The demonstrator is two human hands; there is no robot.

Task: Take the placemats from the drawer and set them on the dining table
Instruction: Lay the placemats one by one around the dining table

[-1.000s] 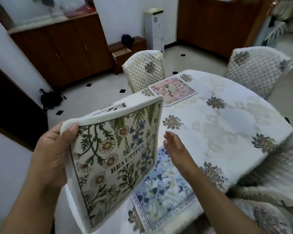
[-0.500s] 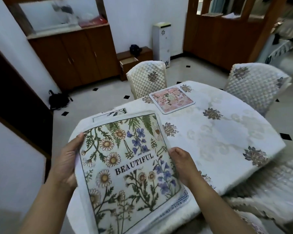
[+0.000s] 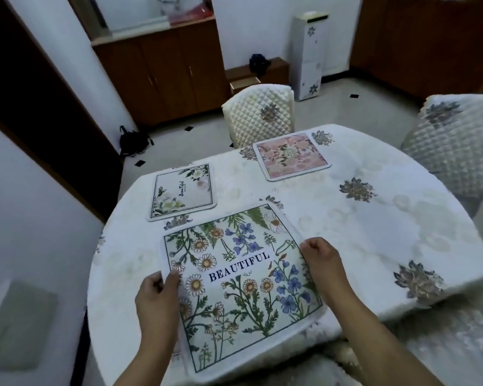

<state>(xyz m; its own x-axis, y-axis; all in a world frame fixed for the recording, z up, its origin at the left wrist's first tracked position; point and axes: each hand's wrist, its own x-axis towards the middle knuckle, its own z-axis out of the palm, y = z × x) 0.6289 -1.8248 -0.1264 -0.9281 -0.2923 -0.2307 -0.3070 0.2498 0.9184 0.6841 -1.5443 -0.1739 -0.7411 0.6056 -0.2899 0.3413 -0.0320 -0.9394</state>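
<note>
Left hand (image 3: 156, 299) grips the left edge of the flower placemat (image 3: 243, 274), thumb on top of the print and the other fingers tucked under the border. Right hand (image 3: 321, 257) is on the opposite edge with its fingers curled in, and it looks like it's pinching the border there. Can't see the fingertips though, so I can't swear to how tight the hold is.

The mat is the one with daisies, blue flowers and BEAUTIFUL printed across the middle. It sits at the near edge of the table (image 3: 388, 218), turned a bit so the text runs uphill to the right. Its near corner seems to reach past the table edge, but I can't tell if it's lying fully flat.

Two more mats are already down. A white placemat (image 3: 181, 190) with a thin dark frame lies by the left edge, just beyond the big one and not touching it. A pink placemat (image 3: 290, 156) lies at the far edge.

The table has a cream cloth with grey flower patches. A quilted chair (image 3: 260, 112) stands at the far edge behind the pink mat, and a second chair (image 3: 455, 140) at the right edge. Further back there's a low stand with an open drawer (image 3: 243, 84), a brown cabinet (image 3: 162, 73) and a black bag (image 3: 131, 140) on the floor.
</note>
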